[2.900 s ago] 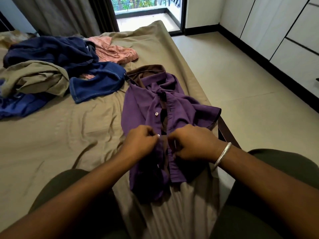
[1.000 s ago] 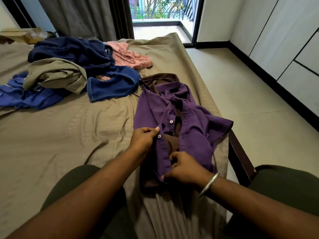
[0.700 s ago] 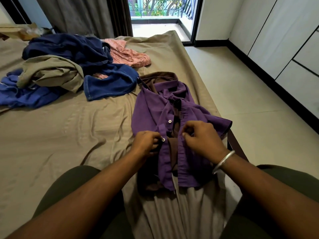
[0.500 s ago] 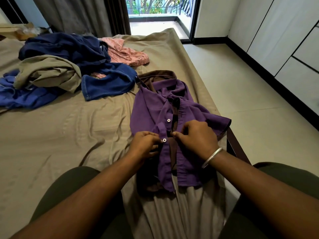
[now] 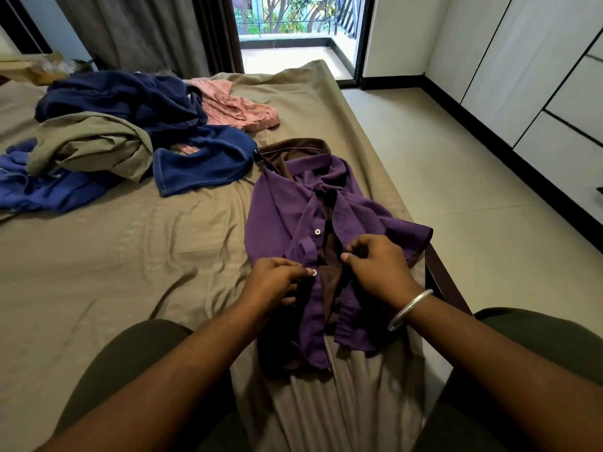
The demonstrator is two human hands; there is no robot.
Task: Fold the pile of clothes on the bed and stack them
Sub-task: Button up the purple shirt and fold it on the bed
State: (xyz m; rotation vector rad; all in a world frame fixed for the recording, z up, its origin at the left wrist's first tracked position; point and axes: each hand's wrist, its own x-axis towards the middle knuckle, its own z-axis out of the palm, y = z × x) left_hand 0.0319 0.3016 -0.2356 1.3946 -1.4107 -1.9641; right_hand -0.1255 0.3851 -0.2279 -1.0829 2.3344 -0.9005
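Where left hand (image 5: 274, 280) pinches, shirt (image 5: 280, 216) placket hidden.

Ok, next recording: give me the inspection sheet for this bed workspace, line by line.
Surface: bed under a wrinkled tan sheet.
Job's things: purple shirt lies front up, placket open; unfolded pile of navy, olive, blue and pink clothes beyond it.
Clutter: cardboard box at the far left.
Grippers: left hand pinches the placket edge by a white button; right hand pinches the opposite edge.
Cables: nothing seen.
Surroundings: curtain, balcony door, white cabinets.
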